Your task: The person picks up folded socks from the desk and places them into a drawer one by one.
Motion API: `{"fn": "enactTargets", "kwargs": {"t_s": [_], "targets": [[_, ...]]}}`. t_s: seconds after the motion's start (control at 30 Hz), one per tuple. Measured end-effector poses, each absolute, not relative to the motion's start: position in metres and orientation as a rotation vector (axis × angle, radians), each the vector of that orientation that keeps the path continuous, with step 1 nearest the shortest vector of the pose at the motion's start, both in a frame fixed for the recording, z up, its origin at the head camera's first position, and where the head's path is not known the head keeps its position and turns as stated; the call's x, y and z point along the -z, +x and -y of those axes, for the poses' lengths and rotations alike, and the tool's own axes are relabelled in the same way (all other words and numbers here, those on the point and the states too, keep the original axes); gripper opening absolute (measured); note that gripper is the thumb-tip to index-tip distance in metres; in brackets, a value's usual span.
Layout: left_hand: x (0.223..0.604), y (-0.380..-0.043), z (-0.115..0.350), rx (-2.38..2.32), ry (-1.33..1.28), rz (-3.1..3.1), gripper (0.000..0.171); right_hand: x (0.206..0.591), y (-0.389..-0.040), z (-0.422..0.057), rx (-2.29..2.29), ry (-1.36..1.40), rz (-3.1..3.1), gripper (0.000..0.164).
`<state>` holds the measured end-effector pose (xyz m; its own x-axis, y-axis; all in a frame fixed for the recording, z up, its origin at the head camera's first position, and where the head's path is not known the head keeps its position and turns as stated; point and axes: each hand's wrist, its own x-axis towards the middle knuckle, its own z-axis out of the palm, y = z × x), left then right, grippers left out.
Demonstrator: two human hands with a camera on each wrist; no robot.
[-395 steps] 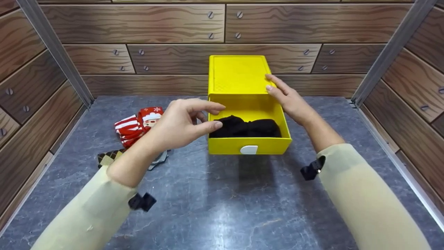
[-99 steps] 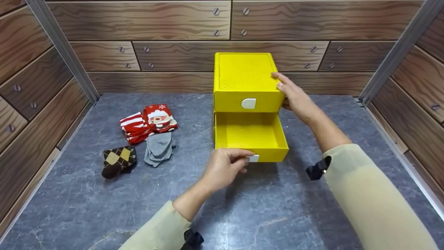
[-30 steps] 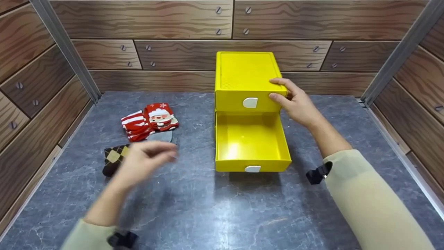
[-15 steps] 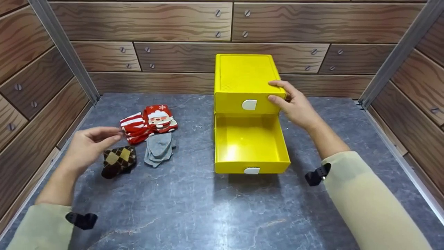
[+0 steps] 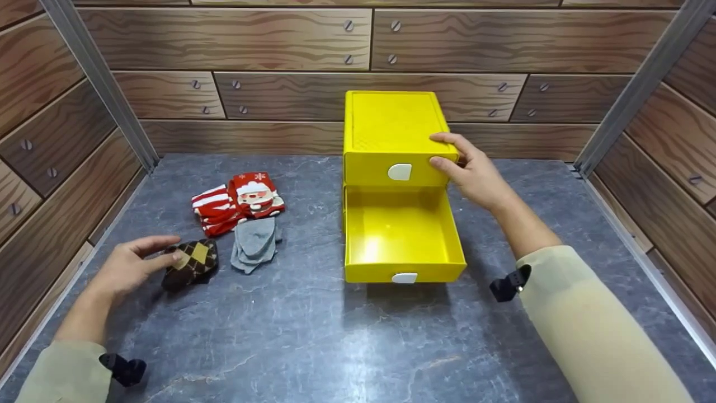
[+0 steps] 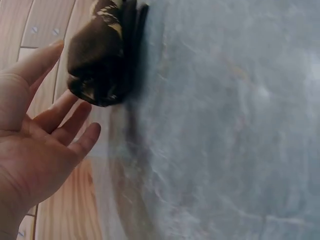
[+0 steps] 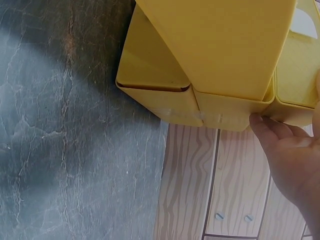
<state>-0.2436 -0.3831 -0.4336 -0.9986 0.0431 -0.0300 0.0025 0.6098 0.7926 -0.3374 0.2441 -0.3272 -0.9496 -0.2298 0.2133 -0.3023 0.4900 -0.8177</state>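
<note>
A rolled brown-and-yellow argyle sock [image 5: 193, 266] lies at the left of the table. Beside it is my left hand [image 5: 120, 268], thumb and fingers apart, the thumb tip overlapping the sock in the head view. The left wrist view has that hand [image 6: 45, 135] spread around the sock's dark end [image 6: 97, 62]. My right hand [image 5: 478, 173] grips the front right corner of a yellow drawer unit [image 5: 397, 120], thumb on the front and fingers on top and along the side. Below its closed top drawer, a lower drawer [image 5: 372, 272] is pulled out and holds nothing.
Grey folded socks [image 5: 254, 243] lie right of the argyle sock, and red-and-white Santa socks [image 5: 240, 201] lie behind them. Wood-patterned walls [image 5: 291, 98] enclose the dark marbled table [image 5: 313, 336]. Each drawer front bears a white handle [image 5: 404, 278].
The top drawer, earlier open with black socks inside, is now closed, and the lower drawer has come out. From its handle my left hand has moved left to the argyle sock.
</note>
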Motion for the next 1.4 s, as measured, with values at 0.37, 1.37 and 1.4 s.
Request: {"fn": "enactTargets", "kwargs": {"t_s": [0.37, 1.37, 1.4], "targets": [[0.443, -0.243, 0.381, -1.361, 0.052, -2.714, 0.054, 0.317, -0.325, -0.239, -1.472, 0.485, 2.64, 0.054], [0.442, -0.239, 0.366, -1.238, 0.103, -2.855, 0.044, 0.33, -0.336, -0.245, -1.49, 0.472, 2.627, 0.053], [0.441, -0.239, 0.365, -1.239, 0.092, -2.848, 0.044, 0.329, -0.336, -0.245, -1.492, 0.472, 2.626, 0.053]]}}
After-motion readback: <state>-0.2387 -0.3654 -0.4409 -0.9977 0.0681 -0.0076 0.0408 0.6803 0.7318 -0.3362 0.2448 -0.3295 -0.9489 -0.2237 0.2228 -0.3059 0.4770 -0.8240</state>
